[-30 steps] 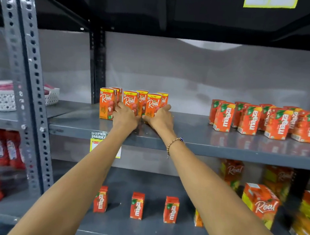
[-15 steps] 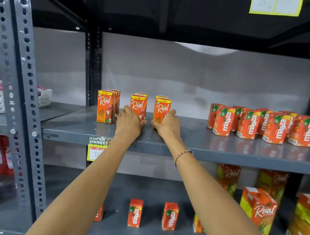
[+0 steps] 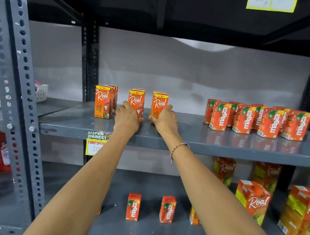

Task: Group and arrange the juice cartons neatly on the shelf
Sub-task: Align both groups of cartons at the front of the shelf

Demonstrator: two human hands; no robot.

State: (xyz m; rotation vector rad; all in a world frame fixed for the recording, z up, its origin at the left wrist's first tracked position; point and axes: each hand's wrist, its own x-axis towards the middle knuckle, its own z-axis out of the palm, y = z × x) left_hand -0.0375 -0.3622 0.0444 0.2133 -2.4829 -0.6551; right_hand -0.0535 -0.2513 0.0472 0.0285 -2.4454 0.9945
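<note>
Juice cartons stand in three small pairs on the grey shelf (image 3: 186,136); the left hand (image 3: 127,118) clamps the middle pair (image 3: 136,102) and the right hand (image 3: 166,121) clamps the right pair (image 3: 159,105), probably to space the columns evenly beside the left pair (image 3: 104,101).

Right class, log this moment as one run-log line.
left hand: holds middle carton | right hand: holds right carton | left carton: untouched | shelf: three spaced columns

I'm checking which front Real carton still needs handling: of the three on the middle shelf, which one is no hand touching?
The leftmost Real carton. The left hand rests on the middle carton, the right hand on the right carton.
</note>
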